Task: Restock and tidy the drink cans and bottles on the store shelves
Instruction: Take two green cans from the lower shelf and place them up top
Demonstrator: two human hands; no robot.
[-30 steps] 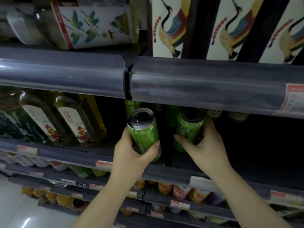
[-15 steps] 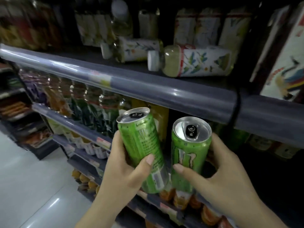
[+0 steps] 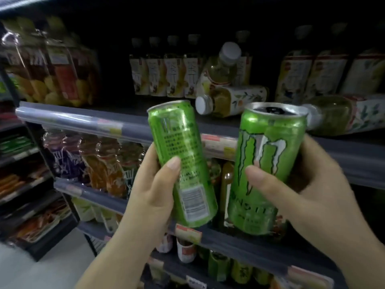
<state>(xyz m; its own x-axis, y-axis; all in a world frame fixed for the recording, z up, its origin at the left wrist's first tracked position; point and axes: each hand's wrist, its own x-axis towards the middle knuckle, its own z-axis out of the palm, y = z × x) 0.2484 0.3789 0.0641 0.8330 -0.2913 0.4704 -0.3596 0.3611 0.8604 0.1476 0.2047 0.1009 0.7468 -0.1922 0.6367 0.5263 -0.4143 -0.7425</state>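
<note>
Far left of the frame, shelves of fruit drinks [image 3: 52, 65] and darker bottles [image 3: 91, 163], all standing upright. Centre-left, the left hand [image 3: 154, 197] has its fingers [image 3: 173, 164] clamped round a green can [image 3: 181, 161], back label to the camera, long axis leaning with its top to the left. Just beside it, centre-right, the right hand [image 3: 308, 195] grips a second green can [image 3: 266, 167], logo forward, nearly upright. Both cans hang in front of the shelf edge [image 3: 70, 119], not on it. Behind them, upper centre and right, two tea bottles [image 3: 233, 101] lie toppled on their sides, another leaning above. Likely the cans want a free slot; neither hand looks nearer one.
</note>
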